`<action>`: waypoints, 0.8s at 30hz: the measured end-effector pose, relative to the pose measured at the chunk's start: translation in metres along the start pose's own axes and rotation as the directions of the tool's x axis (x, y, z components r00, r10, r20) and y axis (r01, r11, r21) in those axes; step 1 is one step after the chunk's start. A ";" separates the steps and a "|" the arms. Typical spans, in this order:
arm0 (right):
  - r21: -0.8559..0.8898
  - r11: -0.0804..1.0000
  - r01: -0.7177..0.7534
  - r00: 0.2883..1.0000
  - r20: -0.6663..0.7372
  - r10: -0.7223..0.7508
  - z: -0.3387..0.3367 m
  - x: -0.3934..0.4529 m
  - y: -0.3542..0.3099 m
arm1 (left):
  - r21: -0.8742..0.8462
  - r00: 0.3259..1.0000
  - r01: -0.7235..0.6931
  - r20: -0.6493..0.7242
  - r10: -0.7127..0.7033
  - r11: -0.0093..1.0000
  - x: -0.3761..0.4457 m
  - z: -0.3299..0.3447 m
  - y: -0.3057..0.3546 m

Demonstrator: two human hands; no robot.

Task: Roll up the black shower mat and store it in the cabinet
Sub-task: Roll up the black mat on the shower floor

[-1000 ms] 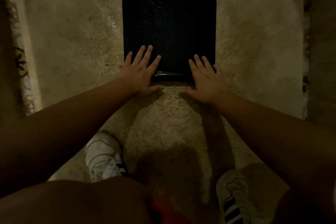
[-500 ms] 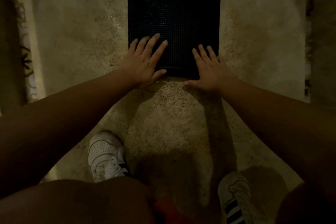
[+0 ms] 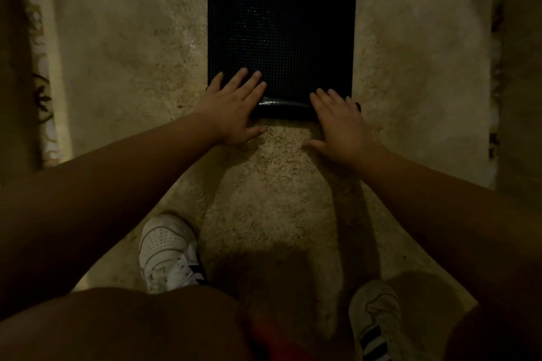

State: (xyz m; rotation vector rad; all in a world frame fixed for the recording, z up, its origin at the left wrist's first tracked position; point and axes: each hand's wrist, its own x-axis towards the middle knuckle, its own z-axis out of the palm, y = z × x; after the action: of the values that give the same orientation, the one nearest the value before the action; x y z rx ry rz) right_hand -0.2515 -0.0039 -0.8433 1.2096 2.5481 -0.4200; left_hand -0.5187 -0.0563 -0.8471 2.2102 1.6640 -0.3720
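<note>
- A black shower mat lies on a beige rug, its near edge curled into a small roll.
- The left hand and right hand press it, fingers spread flat.
- Rolling has just begun; next likely pushing the roll away evenly.

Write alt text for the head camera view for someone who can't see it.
Two bare hands, left hand and right hand, press flat on the near, partly rolled edge of a black shower mat lying on a dim speckled floor. Below, two white sneakers stand on the floor.
</note>
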 end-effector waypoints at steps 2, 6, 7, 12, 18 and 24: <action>0.041 0.999 -0.002 1.000 0.031 0.001 -0.002 0.006 0.004 | 0.002 1.000 0.018 -0.002 -0.018 1.000 0.001 -0.001 0.001; 0.066 0.998 0.001 0.996 0.090 -0.007 -0.012 0.019 0.014 | 0.060 0.997 0.061 -0.043 -0.058 0.996 0.000 -0.003 0.002; 0.062 0.998 -0.011 0.996 0.088 0.006 -0.012 0.020 0.014 | 0.077 0.997 0.062 -0.058 -0.058 0.995 0.000 -0.003 0.002; 0.115 0.991 -0.066 0.995 0.085 0.056 -0.022 0.032 0.014 | 0.089 0.997 0.055 -0.053 -0.051 0.995 0.005 -0.007 0.000; 0.224 0.967 -0.123 0.980 0.178 0.083 -0.037 0.038 0.019 | 0.004 0.996 0.064 -0.059 -0.064 0.998 -0.002 -0.003 -0.002; 0.410 0.891 -0.197 0.894 0.448 -0.008 -0.034 0.034 0.014 | -0.071 0.995 0.013 -0.094 -0.020 0.997 -0.042 0.019 0.004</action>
State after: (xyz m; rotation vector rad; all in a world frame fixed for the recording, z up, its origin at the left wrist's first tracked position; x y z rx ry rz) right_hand -0.2653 0.0416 -0.8266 1.2040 2.0446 -1.1643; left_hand -0.5262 -0.1018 -0.8467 2.1947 1.7174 -0.2122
